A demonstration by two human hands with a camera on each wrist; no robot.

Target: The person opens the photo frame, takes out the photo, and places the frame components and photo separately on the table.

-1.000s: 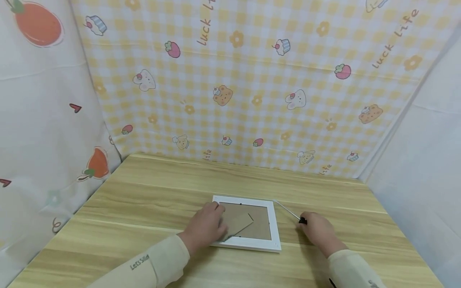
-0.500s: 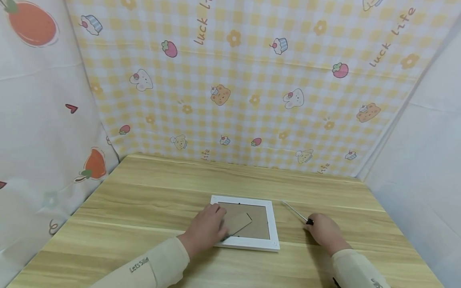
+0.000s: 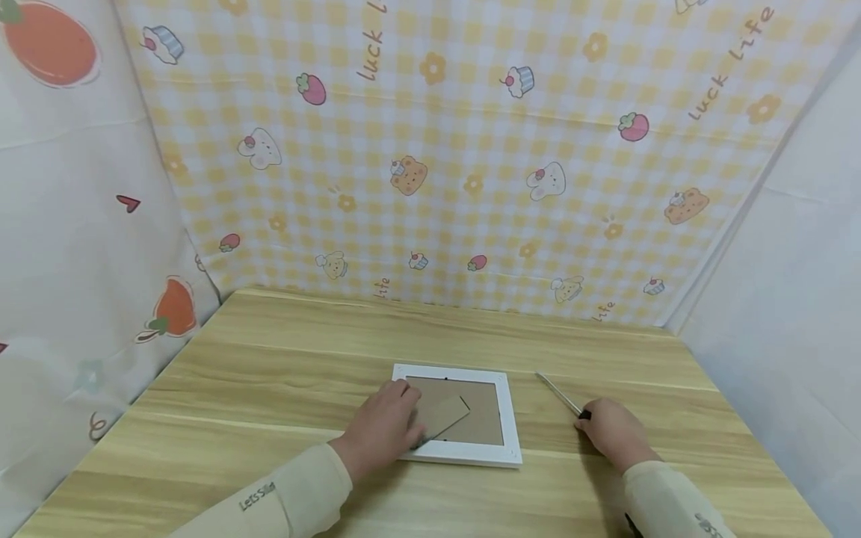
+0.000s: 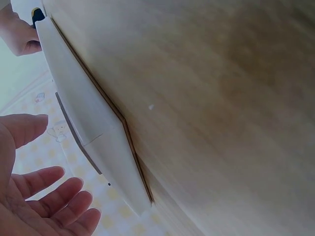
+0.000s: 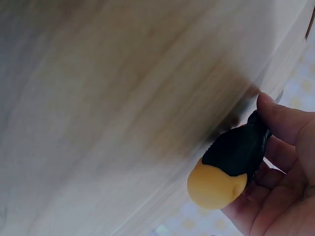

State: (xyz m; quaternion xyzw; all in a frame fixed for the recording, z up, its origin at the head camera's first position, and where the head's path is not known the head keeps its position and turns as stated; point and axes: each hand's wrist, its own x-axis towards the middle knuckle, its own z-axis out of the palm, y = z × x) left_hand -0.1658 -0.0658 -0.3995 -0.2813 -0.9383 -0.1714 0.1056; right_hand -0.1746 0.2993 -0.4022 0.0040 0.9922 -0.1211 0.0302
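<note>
A white picture frame [image 3: 509, 418] lies back side up on the table, its brown backing board [image 3: 480, 430] showing. A brown flap [image 3: 445, 412], perhaps the stand, slants across the board. Over the frame's left part is my left hand [image 3: 382, 426], fingers loosely bent; in the left wrist view the fingers [image 4: 54, 199] are apart and hold nothing. Whether they touch the board cannot be told. To the right of the frame my right hand [image 3: 613, 432] grips a screwdriver [image 5: 231, 152] by its black and yellow handle. Its metal shaft [image 3: 557, 391] points to the far left, apart from the frame.
The wood-grain table [image 3: 303, 329] extends around the frame. A yellow checked cloth [image 3: 444, 134] hangs behind it, with white cloths [image 3: 67, 246] at the left and right sides.
My right hand has moved right with the screwdriver, so its tip has left the frame's far right corner. The left hand and the frame keep their places.
</note>
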